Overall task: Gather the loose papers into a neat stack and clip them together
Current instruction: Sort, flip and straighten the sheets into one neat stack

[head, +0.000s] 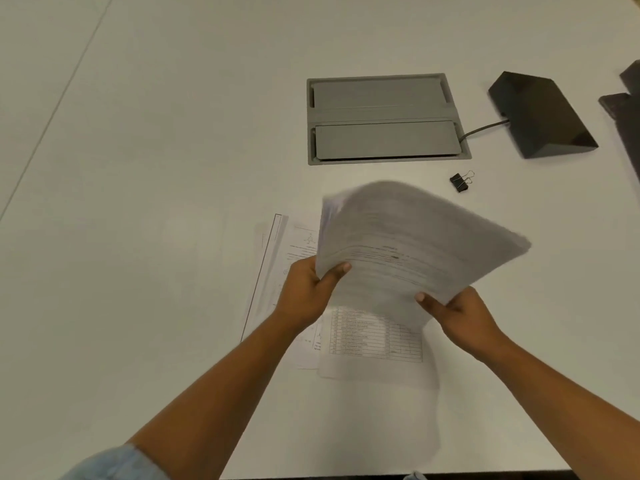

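A bundle of printed papers is lifted above the white table, tilted and blurred. My left hand grips its near left corner, thumb on top. My right hand grips the near right edge, thumb also on top. Beneath the bundle, loose sheets remain flat on the table: a page with a printed table and other pages fanned out to the left. A black binder clip lies on the table beyond the papers, to the right.
A grey cable hatch is set into the table behind the papers. A dark wedge-shaped device with a cable sits to its right. More dark objects lie at the right edge. The table's near edge runs along the bottom.
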`<state>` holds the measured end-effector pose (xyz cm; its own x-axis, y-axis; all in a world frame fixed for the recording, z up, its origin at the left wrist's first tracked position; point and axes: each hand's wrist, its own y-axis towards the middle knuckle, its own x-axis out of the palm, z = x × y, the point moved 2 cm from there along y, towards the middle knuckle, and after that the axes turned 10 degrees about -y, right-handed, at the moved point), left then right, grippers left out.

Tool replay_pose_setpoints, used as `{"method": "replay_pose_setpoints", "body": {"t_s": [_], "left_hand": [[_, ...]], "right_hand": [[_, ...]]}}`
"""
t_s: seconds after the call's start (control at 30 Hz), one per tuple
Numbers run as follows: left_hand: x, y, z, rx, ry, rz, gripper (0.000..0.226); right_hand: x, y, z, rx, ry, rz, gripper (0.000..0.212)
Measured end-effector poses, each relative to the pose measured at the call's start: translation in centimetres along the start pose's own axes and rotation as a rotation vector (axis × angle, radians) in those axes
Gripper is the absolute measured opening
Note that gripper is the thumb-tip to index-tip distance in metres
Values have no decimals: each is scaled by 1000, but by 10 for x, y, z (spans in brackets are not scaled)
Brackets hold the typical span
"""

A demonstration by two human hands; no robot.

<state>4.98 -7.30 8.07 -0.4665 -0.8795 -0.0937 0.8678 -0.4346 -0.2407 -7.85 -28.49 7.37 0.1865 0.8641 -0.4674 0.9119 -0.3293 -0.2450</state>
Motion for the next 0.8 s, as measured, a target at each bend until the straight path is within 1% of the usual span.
{"method": "replay_pose_setpoints", "body": {"t_s": [0.1,0.13,0.17,0.2,0.23,0.27,0.3,0.33,0.37,0.43,0.47,0.5,0.53,0.6,0.63,0.67,0.7,0.73,0.8], "left_hand": [[-3,-6,5,-44,-106,-70,12],[-5,-8,5,-58,-135,-84,16],[-8,-10,2,-60,-137,-73,25],[-13,-11,-2,-46,-75,-24,36],[-20,-11,-10,-43,38,60,45],[-28,-10,-21,-62,171,190,50],[-39,-9,-32,-111,295,331,53],[-48,-9,-44,-194,401,437,59],[-56,-10,-54,-295,511,484,69],[-62,-14,-69,-491,749,456,84],[-64,-18,-74,-537,831,436,87],[-63,-19,-78,-540,879,427,87],[-63,-20,-80,-520,896,431,85],[-64,-17,-82,-503,845,457,84],[-64,-16,-82,-506,803,468,85],[-64,-15,-82,-514,761,477,86],[-65,-14,-80,-521,719,485,87],[-65,-14,-78,-523,684,492,86],[-67,-14,-75,-528,625,488,75]], "right_hand": [[-5,-11,5,56,35,-14,23],[-7,-16,5,76,70,-7,23],[-10,-21,4,93,116,-4,26],[-12,-26,6,109,158,6,33],[-15,-30,11,129,191,20,44],[-18,-34,15,156,208,35,52],[-20,-38,19,179,214,49,57],[-23,-43,22,202,223,62,61],[-25,-47,28,227,235,78,68],[-31,-54,33,243,236,92,83],[-32,-58,36,248,237,106,83],[-33,-60,41,248,240,111,76],[-34,-61,42,266,256,114,61],[-33,-66,35,307,306,90,16],[-33,-68,35,326,304,95,10],[-34,-69,35,341,317,105,13],[-35,-69,36,344,321,110,10],[-34,-70,33,340,317,113,14],[-33,-70,35,304,302,98,64]]}}
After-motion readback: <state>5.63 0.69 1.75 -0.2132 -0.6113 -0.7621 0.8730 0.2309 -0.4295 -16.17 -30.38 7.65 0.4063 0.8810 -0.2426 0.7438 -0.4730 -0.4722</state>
